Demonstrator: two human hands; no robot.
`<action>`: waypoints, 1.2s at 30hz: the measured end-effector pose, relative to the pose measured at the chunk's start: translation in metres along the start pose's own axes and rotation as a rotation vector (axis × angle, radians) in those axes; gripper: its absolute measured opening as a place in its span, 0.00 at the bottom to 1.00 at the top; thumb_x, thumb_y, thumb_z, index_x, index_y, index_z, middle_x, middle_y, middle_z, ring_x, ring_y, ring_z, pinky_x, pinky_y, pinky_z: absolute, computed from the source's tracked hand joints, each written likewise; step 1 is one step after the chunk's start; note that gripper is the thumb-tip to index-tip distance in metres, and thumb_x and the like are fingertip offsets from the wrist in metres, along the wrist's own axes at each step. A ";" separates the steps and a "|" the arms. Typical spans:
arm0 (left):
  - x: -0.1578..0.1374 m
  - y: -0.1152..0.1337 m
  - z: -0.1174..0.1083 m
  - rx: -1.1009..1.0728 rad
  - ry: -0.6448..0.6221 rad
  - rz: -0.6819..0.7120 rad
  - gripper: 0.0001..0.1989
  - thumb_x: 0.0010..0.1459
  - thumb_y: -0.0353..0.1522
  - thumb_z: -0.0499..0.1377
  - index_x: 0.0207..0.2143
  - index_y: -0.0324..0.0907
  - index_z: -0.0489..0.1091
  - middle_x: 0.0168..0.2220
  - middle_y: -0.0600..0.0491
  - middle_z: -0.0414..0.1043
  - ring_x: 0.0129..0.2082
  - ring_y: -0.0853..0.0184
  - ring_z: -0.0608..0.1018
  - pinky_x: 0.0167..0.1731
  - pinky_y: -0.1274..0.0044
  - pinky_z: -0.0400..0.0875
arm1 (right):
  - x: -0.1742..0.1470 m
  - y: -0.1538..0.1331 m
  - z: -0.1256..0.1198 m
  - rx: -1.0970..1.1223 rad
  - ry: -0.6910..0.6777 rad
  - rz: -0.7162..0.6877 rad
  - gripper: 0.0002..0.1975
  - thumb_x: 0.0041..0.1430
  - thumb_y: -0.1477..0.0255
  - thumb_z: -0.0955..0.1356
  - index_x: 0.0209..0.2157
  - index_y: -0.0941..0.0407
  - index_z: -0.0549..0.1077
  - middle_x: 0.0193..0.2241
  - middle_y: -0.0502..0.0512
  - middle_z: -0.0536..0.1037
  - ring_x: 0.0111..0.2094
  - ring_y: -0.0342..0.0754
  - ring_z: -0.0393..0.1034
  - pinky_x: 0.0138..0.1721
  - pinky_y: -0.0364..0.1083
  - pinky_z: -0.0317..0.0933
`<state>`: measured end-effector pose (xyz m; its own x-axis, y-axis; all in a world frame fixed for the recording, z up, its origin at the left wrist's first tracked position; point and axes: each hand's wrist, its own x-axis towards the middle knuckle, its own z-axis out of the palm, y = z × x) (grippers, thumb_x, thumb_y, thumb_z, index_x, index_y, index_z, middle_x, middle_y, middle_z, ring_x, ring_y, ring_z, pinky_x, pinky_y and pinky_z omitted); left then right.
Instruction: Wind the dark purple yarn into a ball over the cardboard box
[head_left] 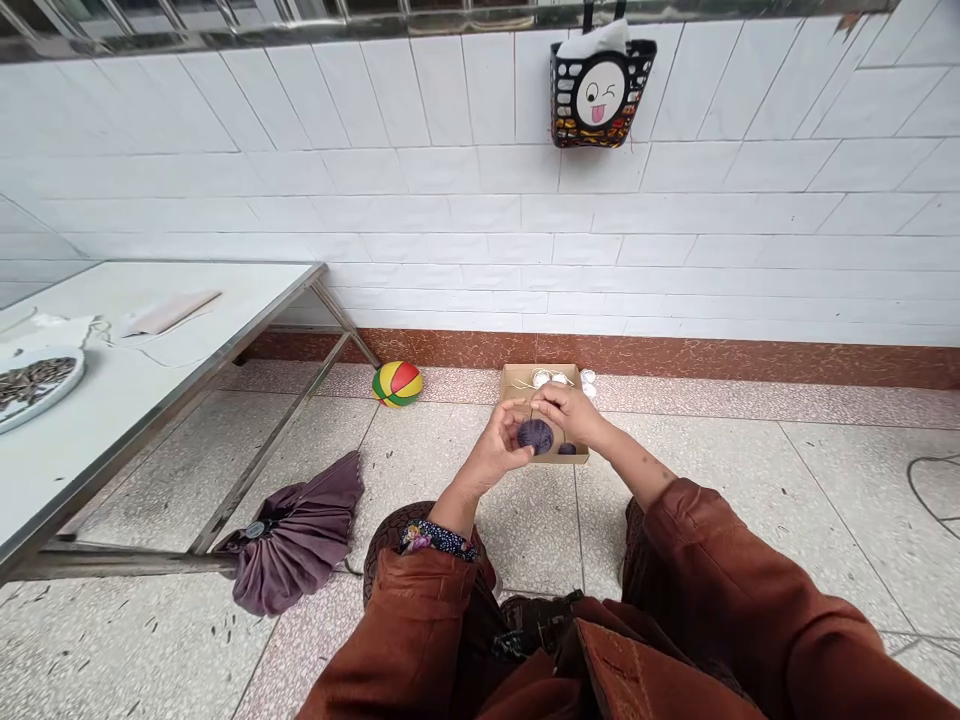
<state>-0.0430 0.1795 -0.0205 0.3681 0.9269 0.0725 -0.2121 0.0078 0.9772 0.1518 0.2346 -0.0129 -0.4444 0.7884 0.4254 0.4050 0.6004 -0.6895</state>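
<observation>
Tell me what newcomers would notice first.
Likely the red, yellow and green ball, left of centre, then the black plastic basket with a winking face, high against the white tiled wall. At centre, the left hand holds a dark purple yarn ball over a brown cardboard box.

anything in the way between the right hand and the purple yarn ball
Nothing visible blocks the right hand from the purple yarn ball; only a short dark strand spans the gap. The left hand holds the ball.
</observation>
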 end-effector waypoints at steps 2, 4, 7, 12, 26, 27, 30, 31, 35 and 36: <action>0.011 0.009 -0.004 -0.074 0.046 0.049 0.37 0.46 0.31 0.69 0.57 0.48 0.59 0.44 0.52 0.71 0.43 0.65 0.75 0.46 0.72 0.66 | -0.004 0.016 0.012 -0.012 0.029 0.093 0.16 0.70 0.64 0.62 0.30 0.55 0.72 0.29 0.53 0.74 0.33 0.49 0.68 0.38 0.47 0.62; 0.025 0.017 -0.010 -0.113 0.088 0.074 0.37 0.45 0.31 0.69 0.57 0.47 0.60 0.43 0.52 0.72 0.44 0.65 0.75 0.48 0.71 0.66 | -0.017 0.024 0.026 0.010 -0.024 0.112 0.15 0.70 0.64 0.63 0.31 0.55 0.72 0.29 0.53 0.74 0.32 0.49 0.69 0.36 0.46 0.61; 0.046 0.020 -0.021 -0.035 0.164 0.066 0.36 0.45 0.29 0.68 0.57 0.46 0.60 0.39 0.54 0.72 0.41 0.67 0.75 0.47 0.71 0.65 | -0.033 0.016 0.034 0.052 -0.095 0.038 0.15 0.70 0.64 0.63 0.30 0.55 0.71 0.28 0.52 0.74 0.31 0.48 0.69 0.37 0.46 0.62; 0.060 0.006 -0.023 0.061 0.217 -0.017 0.35 0.43 0.28 0.69 0.54 0.44 0.61 0.37 0.56 0.69 0.38 0.68 0.74 0.44 0.72 0.65 | -0.013 -0.007 0.005 0.126 -0.086 -0.072 0.13 0.70 0.63 0.65 0.33 0.54 0.74 0.30 0.53 0.75 0.32 0.48 0.69 0.36 0.45 0.62; 0.067 -0.006 -0.020 -0.144 0.258 0.017 0.34 0.46 0.32 0.69 0.55 0.45 0.62 0.39 0.54 0.70 0.40 0.67 0.75 0.47 0.71 0.65 | -0.007 0.032 0.021 -0.068 -0.219 -0.108 0.14 0.70 0.65 0.63 0.31 0.54 0.72 0.29 0.53 0.74 0.31 0.48 0.68 0.34 0.46 0.61; 0.069 -0.010 -0.019 -0.074 0.285 -0.001 0.35 0.45 0.31 0.69 0.55 0.46 0.61 0.39 0.55 0.70 0.39 0.68 0.74 0.46 0.72 0.66 | -0.008 0.026 0.016 -0.072 -0.213 -0.131 0.14 0.70 0.65 0.63 0.32 0.54 0.73 0.30 0.54 0.75 0.31 0.48 0.69 0.35 0.46 0.61; 0.072 -0.019 -0.014 0.128 0.264 -0.032 0.40 0.39 0.28 0.71 0.55 0.46 0.61 0.37 0.56 0.68 0.35 0.69 0.73 0.41 0.73 0.66 | 0.000 0.016 -0.003 -0.018 -0.107 -0.127 0.13 0.71 0.64 0.63 0.35 0.53 0.75 0.31 0.55 0.75 0.34 0.50 0.70 0.37 0.48 0.63; 0.071 -0.021 -0.012 0.158 0.217 -0.038 0.41 0.38 0.27 0.72 0.56 0.46 0.62 0.38 0.56 0.68 0.34 0.69 0.73 0.40 0.73 0.66 | 0.004 0.017 -0.008 0.007 -0.060 -0.110 0.14 0.71 0.63 0.63 0.34 0.53 0.75 0.31 0.55 0.76 0.34 0.50 0.70 0.38 0.48 0.63; 0.062 -0.020 -0.007 0.042 -0.068 -0.061 0.41 0.44 0.29 0.71 0.60 0.48 0.60 0.42 0.52 0.71 0.41 0.65 0.75 0.42 0.72 0.67 | 0.013 0.035 -0.013 0.107 0.081 -0.003 0.14 0.69 0.62 0.64 0.31 0.53 0.73 0.30 0.53 0.75 0.34 0.50 0.70 0.39 0.48 0.63; 0.060 -0.018 -0.006 -0.014 -0.115 -0.058 0.41 0.45 0.30 0.71 0.61 0.49 0.59 0.43 0.51 0.71 0.42 0.64 0.75 0.43 0.72 0.66 | 0.013 0.040 -0.010 0.130 0.090 0.031 0.14 0.69 0.62 0.64 0.31 0.54 0.73 0.29 0.53 0.75 0.33 0.49 0.69 0.38 0.47 0.63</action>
<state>-0.0230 0.2373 -0.0345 0.4814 0.8756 0.0395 -0.1997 0.0657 0.9777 0.1704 0.2706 -0.0292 -0.3578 0.8183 0.4498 0.3081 0.5581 -0.7704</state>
